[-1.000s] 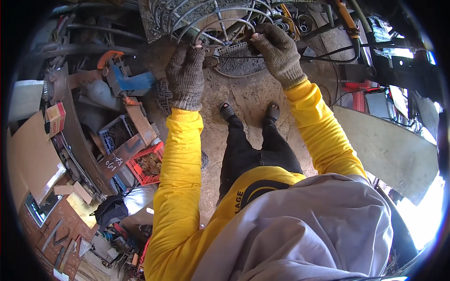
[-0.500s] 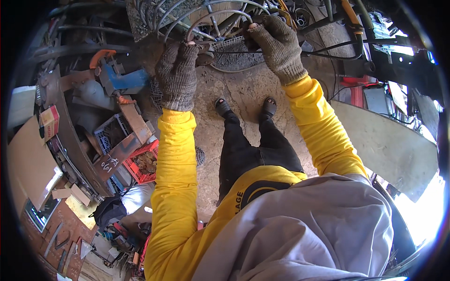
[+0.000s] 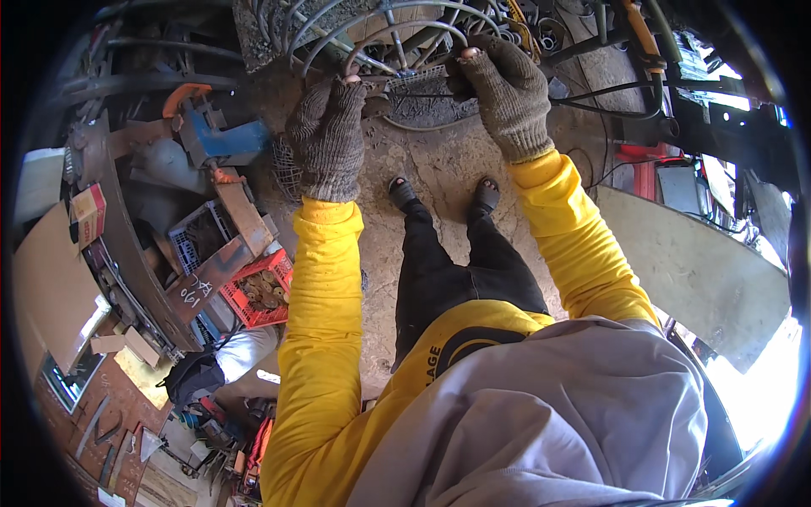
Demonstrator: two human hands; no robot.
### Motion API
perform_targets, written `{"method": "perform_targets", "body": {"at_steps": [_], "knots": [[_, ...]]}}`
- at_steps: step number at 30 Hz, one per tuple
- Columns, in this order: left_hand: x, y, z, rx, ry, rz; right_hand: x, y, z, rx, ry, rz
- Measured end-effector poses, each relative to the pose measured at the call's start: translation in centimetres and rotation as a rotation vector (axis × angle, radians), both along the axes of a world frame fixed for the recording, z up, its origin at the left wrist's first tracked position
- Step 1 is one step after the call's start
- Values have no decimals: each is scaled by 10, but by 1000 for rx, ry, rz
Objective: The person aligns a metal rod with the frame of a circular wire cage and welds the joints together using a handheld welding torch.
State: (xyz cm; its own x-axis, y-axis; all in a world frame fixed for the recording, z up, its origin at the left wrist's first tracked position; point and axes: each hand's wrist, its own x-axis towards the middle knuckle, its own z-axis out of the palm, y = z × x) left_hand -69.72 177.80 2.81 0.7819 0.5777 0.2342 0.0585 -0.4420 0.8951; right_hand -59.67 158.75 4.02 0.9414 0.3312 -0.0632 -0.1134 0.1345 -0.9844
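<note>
My left hand (image 3: 328, 135) and my right hand (image 3: 511, 100) wear brown knit gloves, with bare tips showing at the thumbs. Between them arches a thin bent metal rod (image 3: 422, 22), one end at each hand, with fingers closed around it. Just beyond, at the top edge, a frame of curved metal bars (image 3: 394, 38) crosses behind the rod. Whether the rod is joined to that frame I cannot tell. Gloves hide the rod's ends.
On the left stand a blue clamp-like tool (image 3: 224, 139) with orange parts, a red crate (image 3: 283, 314) of round metal pieces and a long steel beam (image 3: 139, 232). At right leans a large pale sheet (image 3: 693, 262). Black cable (image 3: 621, 112) loops near my right hand.
Both hands have shifted slightly to the right, and the bent rod has moved with them. The grip looks the same.
</note>
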Motion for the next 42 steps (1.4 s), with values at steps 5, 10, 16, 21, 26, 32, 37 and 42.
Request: {"method": "perform_targets", "body": {"at_steps": [5, 10, 16, 21, 26, 32, 37, 42], "knots": [[1, -6, 5, -118, -27, 9, 6, -2, -1, -45, -56, 18], [2, -8, 10, -79, 14, 43, 0, -7, -1, 54, -43, 0], [2, -8, -4, -161, 8, 85, -20, -38, -28, 144, 131, -207], [1, -7, -5, -164, 34, 77, -16, -28, -22, 57, 62, -21], [2, -9, 3, 95, 112, 110, -2, -7, -13, -3, 19, 49], [2, -7, -1, -102, 49, 110, 3, 1, -10, -5, 42, 57], [2, -8, 1, -204, 54, 93, 3, 2, -14, 34, 32, 52], [0, -3, -8, 117, -99, 10, 2, 4, -14, 7, 28, 30]]}}
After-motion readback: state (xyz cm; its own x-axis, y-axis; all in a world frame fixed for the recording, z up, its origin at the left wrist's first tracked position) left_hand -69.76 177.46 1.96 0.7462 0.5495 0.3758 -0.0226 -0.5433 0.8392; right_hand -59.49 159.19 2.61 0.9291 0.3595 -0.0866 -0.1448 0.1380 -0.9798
